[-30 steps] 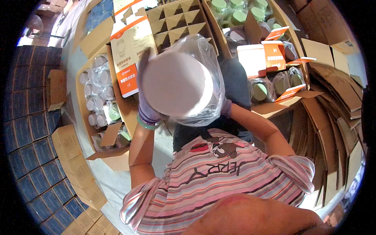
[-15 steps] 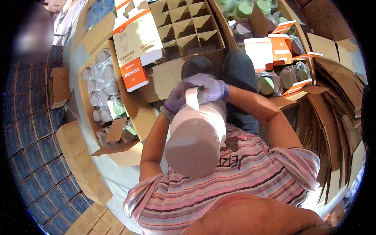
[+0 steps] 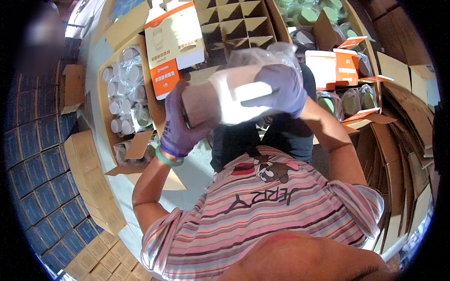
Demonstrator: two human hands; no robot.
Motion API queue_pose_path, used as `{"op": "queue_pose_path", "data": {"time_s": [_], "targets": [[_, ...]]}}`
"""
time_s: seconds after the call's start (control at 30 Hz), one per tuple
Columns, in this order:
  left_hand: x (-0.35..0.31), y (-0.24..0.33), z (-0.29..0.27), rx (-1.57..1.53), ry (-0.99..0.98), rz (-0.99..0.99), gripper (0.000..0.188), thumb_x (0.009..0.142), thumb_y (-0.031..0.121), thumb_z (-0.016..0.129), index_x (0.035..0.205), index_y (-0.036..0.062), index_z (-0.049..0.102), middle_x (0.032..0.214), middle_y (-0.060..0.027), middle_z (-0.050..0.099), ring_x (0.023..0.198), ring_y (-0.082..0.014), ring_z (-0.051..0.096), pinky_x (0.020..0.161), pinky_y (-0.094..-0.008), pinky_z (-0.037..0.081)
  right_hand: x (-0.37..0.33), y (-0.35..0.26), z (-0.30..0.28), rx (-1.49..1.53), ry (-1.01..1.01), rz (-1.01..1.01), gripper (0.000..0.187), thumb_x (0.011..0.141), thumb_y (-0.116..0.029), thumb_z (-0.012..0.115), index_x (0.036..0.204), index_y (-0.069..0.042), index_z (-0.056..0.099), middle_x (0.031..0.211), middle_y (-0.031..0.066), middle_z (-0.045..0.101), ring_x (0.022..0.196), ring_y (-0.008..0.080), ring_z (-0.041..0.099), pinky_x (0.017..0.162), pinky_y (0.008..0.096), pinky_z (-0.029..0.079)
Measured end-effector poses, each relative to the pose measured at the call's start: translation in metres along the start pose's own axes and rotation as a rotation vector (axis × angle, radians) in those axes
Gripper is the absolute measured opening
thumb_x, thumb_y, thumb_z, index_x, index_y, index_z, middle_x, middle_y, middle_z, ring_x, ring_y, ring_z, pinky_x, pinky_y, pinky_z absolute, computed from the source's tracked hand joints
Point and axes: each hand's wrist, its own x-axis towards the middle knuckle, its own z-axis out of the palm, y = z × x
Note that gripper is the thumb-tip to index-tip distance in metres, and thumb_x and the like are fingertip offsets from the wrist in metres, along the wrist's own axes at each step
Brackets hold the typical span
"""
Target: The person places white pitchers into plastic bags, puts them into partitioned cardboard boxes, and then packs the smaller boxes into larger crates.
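Observation:
In front of me I hold a pale pinkish-white jug (image 3: pixel 229 110) with a handle, tilted almost onto its side. My left hand (image 3: pixel 190 119), in a purple glove with a green band at the wrist, is closed round the jug's broad darker end. The purple-gloved right hand (image 3: pixel 283 89) grips the other end, by the handle; its fingers are partly blurred. Crumpled clear plastic wrap (image 3: pixel 262 54) sticks out beyond the jug, behind my right hand. Both hands are above my knees.
Beyond my hands stands a carton with cardboard dividers (image 3: pixel 243 25). An orange-and-white printed box (image 3: pixel 164 61) leans at its left. Open cartons of plastic-wrapped containers flank it, including a left group (image 3: pixel 124 96). Flattened cardboard (image 3: pixel 398 159) stands at right; blue boxes (image 3: pixel 42 182) are stacked left.
The jug has moved up and away from my chest and turned from pointing toward me to lying sideways. My left hand has shifted to its broad end. Clear plastic wrap now shows behind it.

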Motion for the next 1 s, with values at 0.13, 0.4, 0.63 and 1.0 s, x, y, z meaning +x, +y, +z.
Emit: {"op": "queue_pose_path", "data": {"time_s": [0.13, 0.4, 0.63, 1.0], "targets": [[0.008, 0.006, -0.016, 0.191, -0.073, 0.114, 0.101, 0.050, 0.028, 0.090, 0.131, -0.0023, 0.037, 0.123, -0.0193, 0.046, 0.118, -0.0325, 0.043, 0.098, -0.0430, 0.038, -0.001, -0.003, 0.000, 0.224, -0.093, 0.106, 0.035, 0.063, -0.034, 0.081, 0.077, -0.007, 0.064, 0.088, 0.0091, 0.065, 0.079, 0.0245, 0.062, 0.070, 0.0353, 0.049], [-0.020, -0.052, -0.046, -0.103, 0.265, -0.143, 0.097, 0.049, 0.011, 0.074, 0.135, -0.0042, 0.032, 0.124, -0.0165, 0.046, 0.115, -0.0278, 0.046, 0.100, -0.0403, 0.038, -0.045, 0.064, 0.002, -0.045, -0.495, 0.674, 0.100, 0.064, -0.039, 0.075, 0.142, -0.003, 0.024, 0.133, 0.0209, 0.044, 0.123, 0.0301, 0.045, 0.105, 0.0452, 0.032], [-0.057, -0.095, -0.047, -0.170, 0.347, -0.054, 0.097, 0.062, 0.032, 0.075, 0.140, -0.0021, 0.028, 0.133, -0.0191, 0.040, 0.120, -0.0321, 0.043, 0.101, -0.0434, 0.036, -0.129, -0.001, 0.068, -0.343, -0.956, -0.090, 0.045, 0.082, -0.027, 0.055, 0.121, -0.005, 0.053, 0.121, 0.0160, 0.057, 0.108, 0.0288, 0.057, 0.095, 0.0409, 0.043], [-0.053, -0.065, 0.026, -0.465, 0.048, -0.296, 0.103, 0.050, 0.019, 0.076, 0.139, 0.0022, 0.027, 0.132, -0.0166, 0.041, 0.121, -0.0317, 0.042, 0.105, -0.0421, 0.033, -0.062, -0.003, -0.066, 0.780, -0.081, 0.750, 0.096, 0.071, -0.012, 0.067, 0.148, -0.004, 0.009, 0.142, 0.0178, 0.032, 0.130, 0.0242, 0.032, 0.108, 0.0332, 0.024]]}}
